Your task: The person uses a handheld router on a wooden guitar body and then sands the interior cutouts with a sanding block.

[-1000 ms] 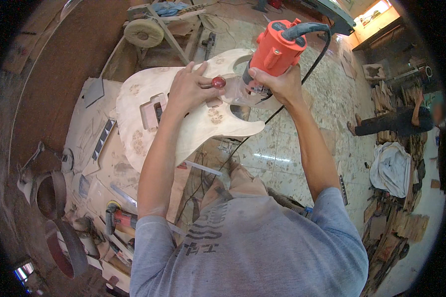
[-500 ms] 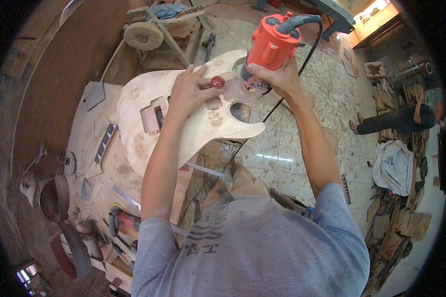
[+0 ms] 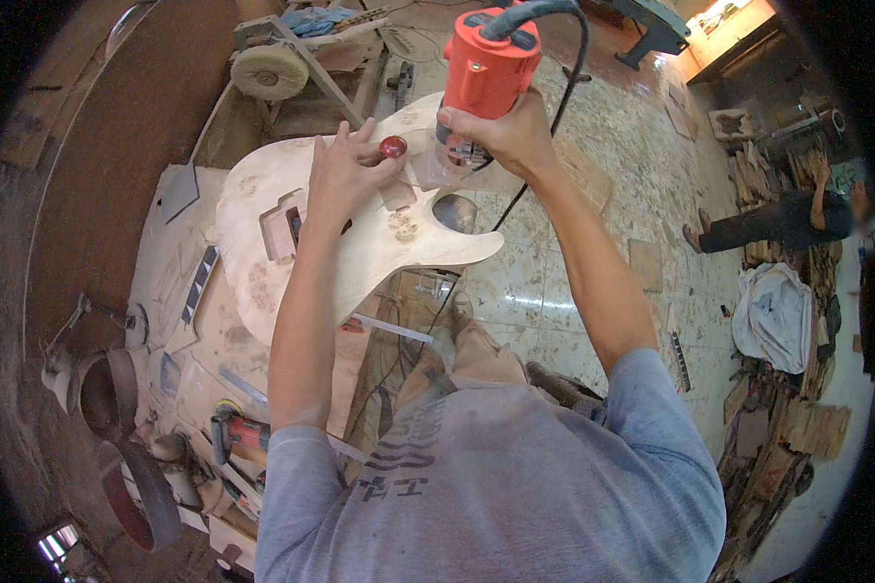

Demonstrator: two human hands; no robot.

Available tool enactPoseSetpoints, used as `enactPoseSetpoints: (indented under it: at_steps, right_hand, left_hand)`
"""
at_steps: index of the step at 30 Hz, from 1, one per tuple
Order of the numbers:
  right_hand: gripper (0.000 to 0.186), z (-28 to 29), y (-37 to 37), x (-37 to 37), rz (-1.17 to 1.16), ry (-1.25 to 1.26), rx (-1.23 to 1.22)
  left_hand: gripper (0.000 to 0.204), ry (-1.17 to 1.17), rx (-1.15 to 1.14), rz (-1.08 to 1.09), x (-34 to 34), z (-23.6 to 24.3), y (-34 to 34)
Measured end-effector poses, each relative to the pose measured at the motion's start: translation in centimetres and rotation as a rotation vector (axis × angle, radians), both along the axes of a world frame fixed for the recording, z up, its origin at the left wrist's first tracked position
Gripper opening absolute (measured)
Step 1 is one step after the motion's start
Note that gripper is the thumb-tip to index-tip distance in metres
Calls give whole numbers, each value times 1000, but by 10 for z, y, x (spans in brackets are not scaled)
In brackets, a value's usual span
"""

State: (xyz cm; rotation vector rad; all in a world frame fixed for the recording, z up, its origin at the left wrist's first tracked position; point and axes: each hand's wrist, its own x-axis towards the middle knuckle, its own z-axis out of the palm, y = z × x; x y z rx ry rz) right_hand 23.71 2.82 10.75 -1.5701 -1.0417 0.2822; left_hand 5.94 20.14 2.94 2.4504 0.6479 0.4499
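A red router (image 3: 491, 66) has shifted left over a pale guitar body (image 3: 384, 255), which lies beneath both hands. Above the body, the right hand (image 3: 510, 134) clasps the router and the left hand (image 3: 345, 175) grips a red knob (image 3: 393, 147); a round wheel (image 3: 269, 74) stands beyond the body.

We see a pale, two-horned wooden guitar body (image 3: 369, 257), smooth and matt, with mottled brownish blotches. Over it we find a glossy red ball-shaped knob (image 3: 393, 147), a clear plastic base plate (image 3: 442, 167) and an orange-red cylindrical plastic router housing (image 3: 491, 63). Right of the body we see shiny, speckled floor tiles (image 3: 540, 277) and, farther off, a crumpled white cloth-like bundle (image 3: 773, 321).
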Motion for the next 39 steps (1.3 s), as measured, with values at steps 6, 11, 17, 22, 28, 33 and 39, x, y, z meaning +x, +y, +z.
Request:
enactPoseSetpoints:
  at_steps: [6,11,17,22,28,33,39]
  right_hand:
    - [53,-7,-13,-11,-87,2,51]
    - [56,-7,-23,-12,-104,-97,70]
    - [53,-4,-14,-13,-68,-99,103]
    - [53,-8,-3,0,23,41,28]
    - [52,-7,17,4,-6,-116,92]
    - [53,-2,7,-3,-6,-76,44]
    - [56,-8,-11,-15,-99,-69,54]
  left_hand:
    - [35,-29,-24,-80,-6,4,-3]
    - [36,-20,10,-105,-6,6,-7]
    - [34,-50,-42,-91,-6,2,-4]
    - [33,-85,-92,-69,-5,2,0]
    - [36,-78,-144,-8,-5,1,6]
    - [35,-53,-24,-32,-9,-2,5]
    - [36,-40,-55,-65,-13,4,-3]
